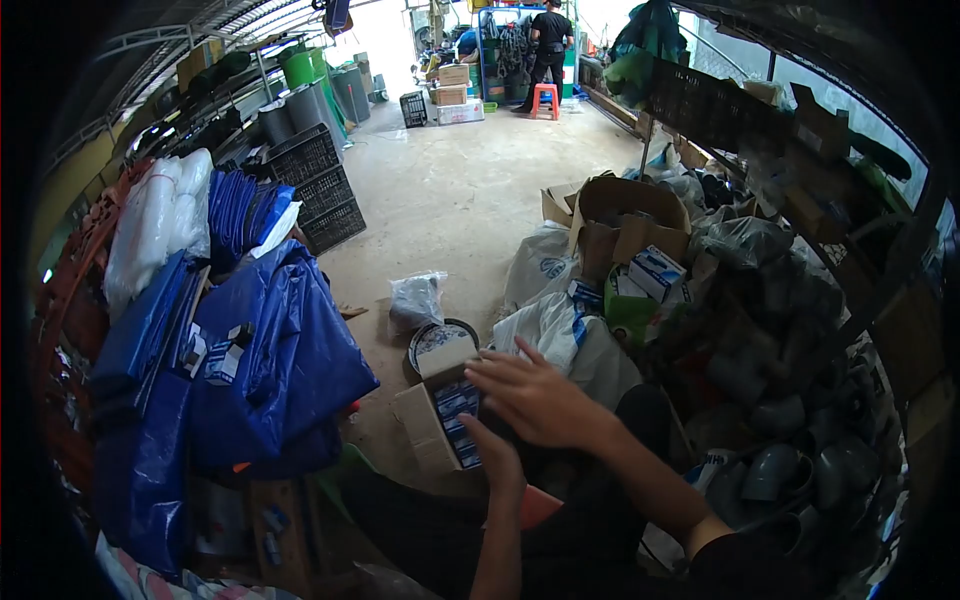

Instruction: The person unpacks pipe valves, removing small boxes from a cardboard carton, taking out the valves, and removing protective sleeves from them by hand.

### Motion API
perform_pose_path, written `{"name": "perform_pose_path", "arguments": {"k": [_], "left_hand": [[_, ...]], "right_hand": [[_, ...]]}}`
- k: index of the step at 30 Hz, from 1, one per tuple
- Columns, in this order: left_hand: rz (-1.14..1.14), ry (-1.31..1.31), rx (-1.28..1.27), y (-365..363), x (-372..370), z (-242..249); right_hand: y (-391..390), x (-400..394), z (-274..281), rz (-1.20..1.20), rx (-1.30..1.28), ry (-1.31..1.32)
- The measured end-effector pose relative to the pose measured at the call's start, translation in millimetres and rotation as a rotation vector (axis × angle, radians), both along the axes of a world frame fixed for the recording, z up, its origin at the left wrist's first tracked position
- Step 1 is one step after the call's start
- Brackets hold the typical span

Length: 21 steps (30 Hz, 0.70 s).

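Observation:
An open cardboard box point(427, 430) stands on the floor in front of my knees, with small blue-and-white boxes point(456, 412) packed inside. My right hand point(535, 395) is over the box's right side, palm down, its fingers spread and nothing in them. Below it, my left hand point(492, 455) is upright at the box's right edge, fingers apart and holding nothing visible. Part of the box's right side is hidden behind my hands. Just behind the box are a round patterned tin point(446, 337) and a clear plastic bag point(417, 300).
Blue tarpaulins point(275, 350) lie at the left, with small boxes point(222, 362) on top. Black crates point(330, 190) stand behind them. At the right are a large carton point(630, 205), white sacks point(545, 325) and grey pipe fittings point(770, 470). A person point(550, 50) stands near a red stool point(545, 100).

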<state>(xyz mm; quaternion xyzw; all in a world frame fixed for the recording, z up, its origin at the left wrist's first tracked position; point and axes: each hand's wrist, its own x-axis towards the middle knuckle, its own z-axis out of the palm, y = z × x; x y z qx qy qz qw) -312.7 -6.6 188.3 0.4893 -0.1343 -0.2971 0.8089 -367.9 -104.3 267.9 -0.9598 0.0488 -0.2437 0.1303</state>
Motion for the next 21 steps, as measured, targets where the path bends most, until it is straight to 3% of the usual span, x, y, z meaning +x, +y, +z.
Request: {"name": "perform_pose_path", "arguments": {"k": [1,2,5,6,8,11,15,17,21], "left_hand": [[0.003,0.068,-0.014,-3,-1,6],[-0.080,-0.133,-0.040,-3,4,-12],[-0.053,-0.406,0.282,-2,-2,17],[0.019,-0.307,0.107,-8,-3,18],[0.000,-0.189,0.150,-2,8,31],[0.038,-0.039,0.148,3,19,26],[-0.049,0.097,0.043,3,22,10],[-0.217,-0.011,-0.055,3,24,-3],[-0.261,-0.298,0.009,-7,14,-5]], "right_hand": [[-8,1,2,-0.039,0.051,-0.025],[-14,2,3,-0.077,0.105,-0.049],[-7,10,-8,-0.197,0.286,-0.232],[3,10,-9,-0.215,0.404,-0.297],[19,8,-22,-0.248,0.624,-0.363],[42,10,-65,-0.296,0.761,-0.422],[44,6,-60,-0.420,1.025,-0.406],[26,8,-56,-0.543,0.957,-0.422],[-6,-2,-69,-0.538,1.206,-0.565]]}}
